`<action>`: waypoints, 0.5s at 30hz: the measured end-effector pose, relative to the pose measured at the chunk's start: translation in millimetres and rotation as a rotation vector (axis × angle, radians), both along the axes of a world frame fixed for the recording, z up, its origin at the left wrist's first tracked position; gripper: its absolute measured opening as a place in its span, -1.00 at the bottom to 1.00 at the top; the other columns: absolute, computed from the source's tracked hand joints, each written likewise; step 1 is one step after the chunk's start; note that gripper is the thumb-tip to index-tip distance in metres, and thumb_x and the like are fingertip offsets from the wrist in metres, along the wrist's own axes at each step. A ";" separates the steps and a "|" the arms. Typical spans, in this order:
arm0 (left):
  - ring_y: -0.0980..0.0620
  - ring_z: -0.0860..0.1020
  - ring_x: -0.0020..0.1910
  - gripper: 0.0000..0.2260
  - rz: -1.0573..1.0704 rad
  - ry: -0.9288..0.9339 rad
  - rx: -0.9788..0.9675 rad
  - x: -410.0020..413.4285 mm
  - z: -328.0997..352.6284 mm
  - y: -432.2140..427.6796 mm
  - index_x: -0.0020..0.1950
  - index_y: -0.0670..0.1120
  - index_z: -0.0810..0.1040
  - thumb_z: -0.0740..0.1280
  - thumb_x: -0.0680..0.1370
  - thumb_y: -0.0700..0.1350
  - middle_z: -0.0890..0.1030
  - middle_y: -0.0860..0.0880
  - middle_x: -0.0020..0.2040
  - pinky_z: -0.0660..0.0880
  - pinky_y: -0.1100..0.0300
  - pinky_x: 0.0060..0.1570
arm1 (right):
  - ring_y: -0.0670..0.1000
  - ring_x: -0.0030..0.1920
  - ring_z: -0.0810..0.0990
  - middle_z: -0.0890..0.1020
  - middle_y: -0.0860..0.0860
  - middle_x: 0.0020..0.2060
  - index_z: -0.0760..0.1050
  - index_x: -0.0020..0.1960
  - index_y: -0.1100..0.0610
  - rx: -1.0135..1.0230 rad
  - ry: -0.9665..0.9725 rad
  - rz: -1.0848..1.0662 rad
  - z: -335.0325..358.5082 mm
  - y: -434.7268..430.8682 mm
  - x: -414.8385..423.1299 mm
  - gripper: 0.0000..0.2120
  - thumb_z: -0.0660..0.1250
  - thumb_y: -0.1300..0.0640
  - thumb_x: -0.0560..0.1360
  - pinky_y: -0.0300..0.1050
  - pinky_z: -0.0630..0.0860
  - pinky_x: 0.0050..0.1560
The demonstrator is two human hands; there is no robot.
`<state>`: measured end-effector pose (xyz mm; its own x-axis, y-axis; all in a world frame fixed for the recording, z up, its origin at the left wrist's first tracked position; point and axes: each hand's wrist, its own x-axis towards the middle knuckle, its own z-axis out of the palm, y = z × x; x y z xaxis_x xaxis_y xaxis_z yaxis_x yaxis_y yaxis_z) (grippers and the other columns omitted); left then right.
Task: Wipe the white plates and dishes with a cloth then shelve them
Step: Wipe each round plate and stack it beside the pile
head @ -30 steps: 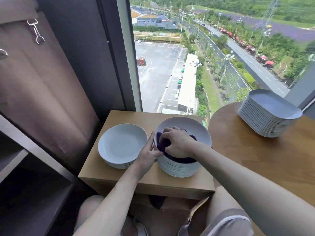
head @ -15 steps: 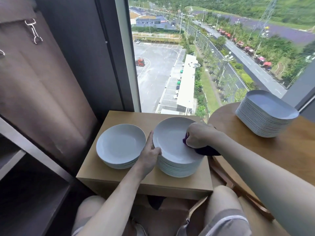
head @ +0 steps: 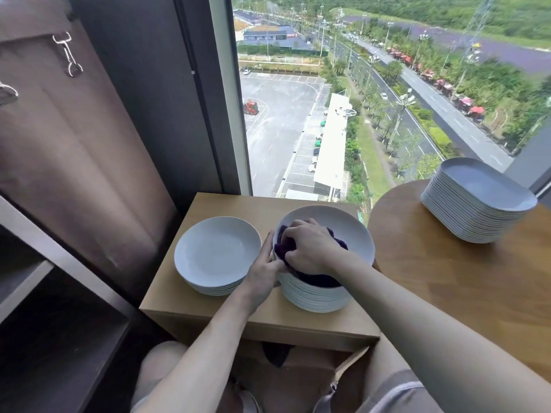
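Right hand (head: 313,248) fingers clench the purple cloth (head: 320,281) inside the top plate (head: 356,234), left hand (head: 262,272) fingers holding its left rim.

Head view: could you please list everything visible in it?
tall stack of round white ceramic plates: one, white, small table's right
short stack of round white ceramic plates: one, white, small table's left
stack of oblong white dishes: one, white, round table
crumpled dark purple cloth: one, purple, in tall stack's top plate
small light wooden table: one, tan, below window
round brown wooden table: one, brown, right
brown fabric curtain: one, brown, left
metal clips: two, silver, on curtain
dark shelf unit: one, dark, lower left
left grip: one, holding tall stack's rim
right grip: one, clutching cloth
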<state>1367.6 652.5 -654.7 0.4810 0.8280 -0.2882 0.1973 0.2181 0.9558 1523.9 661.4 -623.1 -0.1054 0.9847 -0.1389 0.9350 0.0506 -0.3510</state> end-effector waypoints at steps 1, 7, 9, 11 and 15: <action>0.44 0.59 0.01 -0.30 -0.001 -0.008 -0.008 -0.3 0.0 -0.7 0.60 0.33 0.15 0.20 0.62 -0.30 0.57 0.40 0.15 0.59 0.35 -0.15 | 0.08 0.16 0.39 0.56 -0.04 0.08 0.62 0.10 0.05 -0.027 0.027 0.015 1.4 -5.4 0.5 -0.71 0.25 0.03 0.45 0.08 0.42 0.16; 0.03 0.59 0.25 -0.31 0.021 0.013 0.028 2.5 0.3 -3.5 0.54 0.35 0.26 0.17 0.58 -0.32 0.63 0.21 0.23 0.60 -0.09 0.19 | 0.12 -0.14 0.59 0.64 0.04 -0.20 0.62 -0.23 0.08 -0.233 0.052 -0.018 20.4 -37.6 21.6 -0.77 0.21 0.04 0.34 0.14 0.60 -0.10; -0.02 0.60 0.20 -0.34 0.055 0.028 0.061 5.3 -1.9 -3.0 0.48 0.34 0.33 0.16 0.57 -0.33 0.64 0.17 0.17 0.58 -0.12 0.23 | 0.13 -0.16 0.60 0.63 0.05 -0.26 0.59 -0.29 0.09 -0.265 -0.005 -0.057 27.3 -43.4 28.7 -0.81 0.22 0.08 0.36 0.10 0.59 -0.15; 0.00 0.62 0.13 -0.39 0.090 0.037 0.081 9.0 -4.4 -3.2 0.44 0.33 0.36 0.16 0.57 -0.31 0.66 0.15 0.11 0.61 -0.05 0.16 | 0.12 -0.17 0.58 0.61 0.04 -0.30 0.54 -0.34 0.10 -0.266 -0.060 -0.108 30.7 -43.7 34.8 -0.82 0.24 0.11 0.39 0.03 0.52 -0.22; 0.08 0.60 0.02 -0.42 0.119 0.054 0.095 13.3 -8.5 -4.8 0.44 0.33 0.35 0.19 0.58 -0.25 0.65 0.11 0.08 0.57 0.11 0.00 | 0.12 -0.06 0.55 0.62 0.01 -0.16 0.62 -0.19 0.07 -0.146 -0.152 -0.209 23.2 -29.0 46.5 -0.78 0.23 0.02 0.42 -0.05 0.45 -0.15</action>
<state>1380.9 647.7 -663.3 0.3639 0.9030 -0.2284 0.2269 0.1519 0.9620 1570.3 632.4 -600.0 0.1307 0.9513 -0.2793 0.9622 -0.1896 -0.1957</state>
